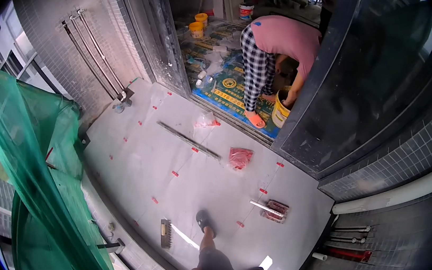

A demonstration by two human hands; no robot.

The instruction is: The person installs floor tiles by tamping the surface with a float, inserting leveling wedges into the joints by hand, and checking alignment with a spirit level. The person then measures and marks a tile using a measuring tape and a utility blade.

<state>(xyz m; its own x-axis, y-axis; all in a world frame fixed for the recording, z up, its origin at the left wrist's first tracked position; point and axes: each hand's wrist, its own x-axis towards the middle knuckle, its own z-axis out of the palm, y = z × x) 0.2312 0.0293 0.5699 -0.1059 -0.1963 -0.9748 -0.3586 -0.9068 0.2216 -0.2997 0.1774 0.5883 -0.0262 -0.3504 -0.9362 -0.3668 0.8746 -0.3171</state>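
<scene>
Lying on the pale tiled floor (136, 181), the notched trowel (165, 233) sits in the lower left-centre of the frame, toothed edge facing the wearer's dark shoe (203, 219). Neither the left hand nor the right hand can be made out, so how far open they are and what they hold cannot be told; bare skin at the bottom edge could be arm or leg.

Red clips (175, 174) stand in rows along the tile joints. Right of the shoe lies a reddish tool with a white handle (275, 211); above, at centre, are a red bag (240, 158), a long straight bar (188, 140) lying diagonally and a clear bag (205, 120) with red pieces.

Along the left, the floor ends at a curving raised kerb (122, 225), with green netting (32, 156) hanging beyond it. Pipes (97, 55) run down the upper-left wall. At upper right, a metal door track (232, 117) bounds the tiles; past it, a co-worker (284, 34) bends over a yellow bucket (280, 112) on printed sheeting (224, 94). A dark glass panel (359, 86) and a thick white pipe (403, 192) line the right side. Room to step runs between the notched trowel and the bar, and between the clip rows.
</scene>
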